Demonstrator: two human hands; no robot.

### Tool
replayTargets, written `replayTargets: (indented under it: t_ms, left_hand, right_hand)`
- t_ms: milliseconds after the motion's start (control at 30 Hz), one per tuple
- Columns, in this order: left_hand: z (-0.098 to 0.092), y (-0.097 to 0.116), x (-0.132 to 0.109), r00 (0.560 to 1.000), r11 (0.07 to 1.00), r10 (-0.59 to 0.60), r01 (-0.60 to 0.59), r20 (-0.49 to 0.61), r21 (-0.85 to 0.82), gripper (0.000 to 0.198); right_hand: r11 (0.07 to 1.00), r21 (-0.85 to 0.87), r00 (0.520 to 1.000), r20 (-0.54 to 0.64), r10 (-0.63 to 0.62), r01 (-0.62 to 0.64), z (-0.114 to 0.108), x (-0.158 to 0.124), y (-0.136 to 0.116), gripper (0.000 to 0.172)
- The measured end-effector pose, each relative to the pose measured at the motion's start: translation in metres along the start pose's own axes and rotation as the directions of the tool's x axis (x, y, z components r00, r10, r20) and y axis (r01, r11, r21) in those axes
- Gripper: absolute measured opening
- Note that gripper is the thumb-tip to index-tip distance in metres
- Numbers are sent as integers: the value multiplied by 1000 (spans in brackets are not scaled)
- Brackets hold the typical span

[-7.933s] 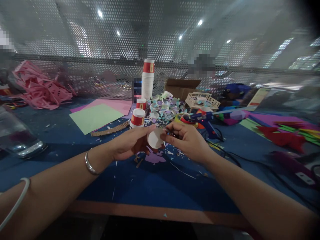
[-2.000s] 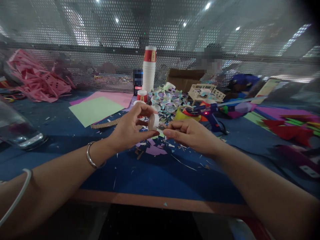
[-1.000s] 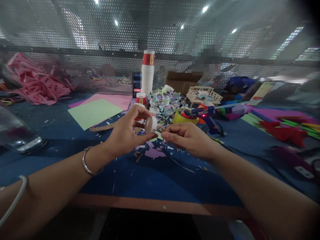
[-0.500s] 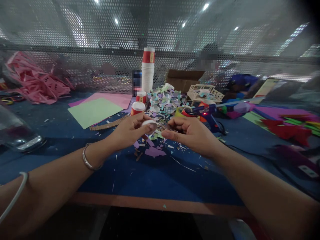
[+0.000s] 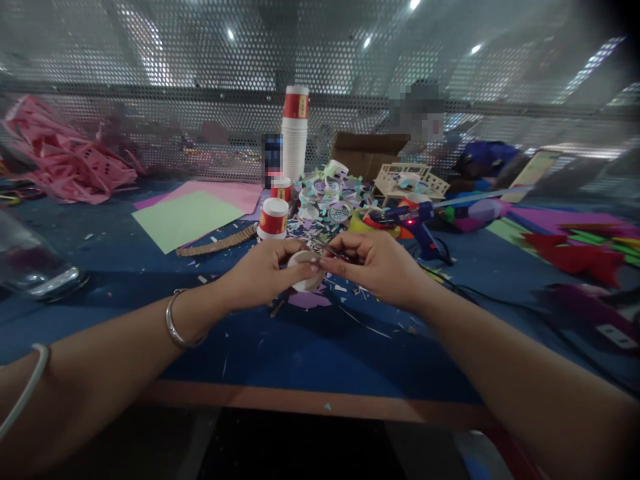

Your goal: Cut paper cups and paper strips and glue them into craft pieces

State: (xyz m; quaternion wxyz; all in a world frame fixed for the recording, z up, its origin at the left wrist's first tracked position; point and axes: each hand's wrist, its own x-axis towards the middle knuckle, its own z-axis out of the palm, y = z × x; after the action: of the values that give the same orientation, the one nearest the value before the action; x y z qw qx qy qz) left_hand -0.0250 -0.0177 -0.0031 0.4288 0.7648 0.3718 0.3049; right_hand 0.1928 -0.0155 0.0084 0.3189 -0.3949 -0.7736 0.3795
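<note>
My left hand (image 5: 255, 275) grips a small white round paper piece (image 5: 306, 283), like the cut-off base of a paper cup, with the thumb across its face. Pinched in my right hand (image 5: 387, 268) is a slim metal tool (image 5: 334, 249), scissors or tweezers, I cannot tell which. Its tip is at the upper right edge of the white piece, and the right thumb and fingertips are close to that edge too. Below the hands lie purple paper scraps (image 5: 309, 300) and small cuttings. A red and white paper cup (image 5: 273, 219) stands upside down just beyond my left hand.
A tall stack of paper cups (image 5: 295, 147) stands behind a heap of decorated cup pieces (image 5: 333, 197). Right of it are a glue gun (image 5: 423, 230) with a red light and a power strip (image 5: 595, 313). Coloured paper sheets (image 5: 195, 220) and a glass (image 5: 40, 267) lie left.
The white round piece has tilted so its flat face shows. My hands have come together, and the metal tool now meets the piece's edge. The view has shifted slightly.
</note>
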Motion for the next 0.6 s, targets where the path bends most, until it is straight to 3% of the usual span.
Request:
replayTargets:
  t_ms: [233,600]
  left_hand:
    - [-2,7,0,996,996,-83,82,43,42,26]
    - [-2,5,-4,971,937,-119,179,208,-301,22]
  right_hand:
    - [998,37,999,24,48,-49,3,0,-3,29]
    - [892,385,966,190,173,-235,2,-2,-7,25]
